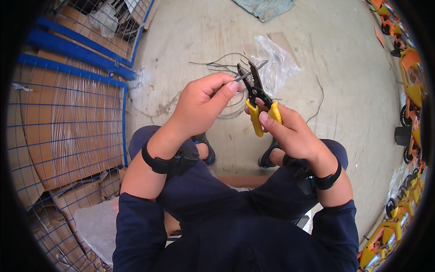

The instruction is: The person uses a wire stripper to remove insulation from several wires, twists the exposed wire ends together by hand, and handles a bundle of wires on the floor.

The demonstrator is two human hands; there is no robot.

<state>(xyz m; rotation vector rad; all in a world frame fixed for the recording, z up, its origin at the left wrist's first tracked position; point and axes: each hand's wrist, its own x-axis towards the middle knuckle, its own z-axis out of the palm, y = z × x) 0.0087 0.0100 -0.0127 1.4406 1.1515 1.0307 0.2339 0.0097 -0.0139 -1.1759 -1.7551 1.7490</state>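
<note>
Between the thumb and fingers of my left hand (pixel 204 100) is a thin grey cable (pixel 244 76), pinched close to its end. My right hand (pixel 290 129) is closed round the yellow handles of a pair of wire strippers (pixel 257 88) with black jaws. The jaws point away from me and stand apart, and the cable's end passes across them. Whether a blade touches the cable I cannot tell. On the floor beyond and below my hands lie loose loops of grey cable (pixel 231 112).
Crumpled clear plastic (pixel 276 63) lies past the strippers, with a greenish sheet (pixel 265 8) farther off. A blue mesh cage (pixel 72 118) holding cardboard stands on my left. Yellow and orange wheeled machines (pixel 412 81) line the right side. My knees are spread below my hands.
</note>
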